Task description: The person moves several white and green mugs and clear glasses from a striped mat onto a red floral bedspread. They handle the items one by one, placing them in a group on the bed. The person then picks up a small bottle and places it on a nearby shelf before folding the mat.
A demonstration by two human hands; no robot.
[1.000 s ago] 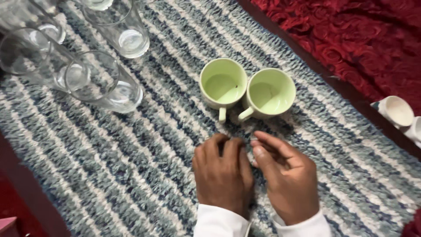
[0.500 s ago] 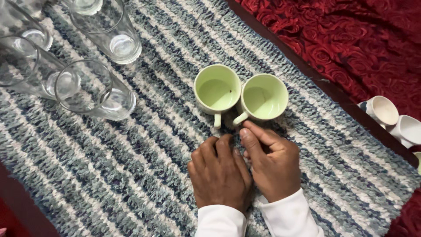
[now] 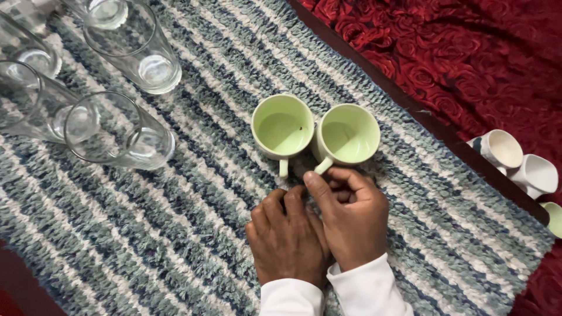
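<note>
Two pale green cups stand side by side on a blue and white striped woven mat [image 3: 175, 222], handles pointing toward me. My right hand [image 3: 350, 216] has its thumb and curled fingers pinched around the handle of the right green cup [image 3: 348, 133]. My left hand [image 3: 287, 237] lies knuckles-up on the mat with its fingers curled in and nothing in it. It sits pressed against my right hand, just below the handle of the left green cup [image 3: 282, 126]. Both cups look empty, and both wrists wear white sleeves.
Several clear drinking glasses [image 3: 120, 131] stand at the upper left of the mat. A dark wooden edge [image 3: 445, 131] borders the mat on the right, with red rose-patterned cloth [image 3: 468, 58] beyond it. Small white cups [image 3: 503, 149] sit at the right edge.
Both hands have moved up the mat toward the cups. My right hand, open and apart from the cups before, has curled its thumb and fingers onto the right cup's handle.
</note>
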